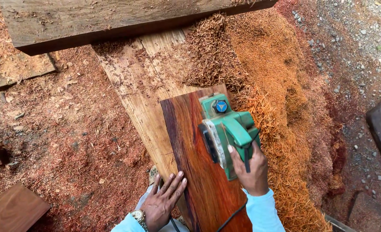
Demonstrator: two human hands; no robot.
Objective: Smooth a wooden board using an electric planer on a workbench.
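Electric planer, green and blocky, sits on the dark red board under my right hand, which is closed around its rear handle.
It looks heavy and rigid; my left hand presses open, fingers spread, at the stiff board's edge on the pale plank surface.

Pale plank — red board and shavings lie on it.

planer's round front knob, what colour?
Dark blue knob on the green electric planer; clearest in the head view.
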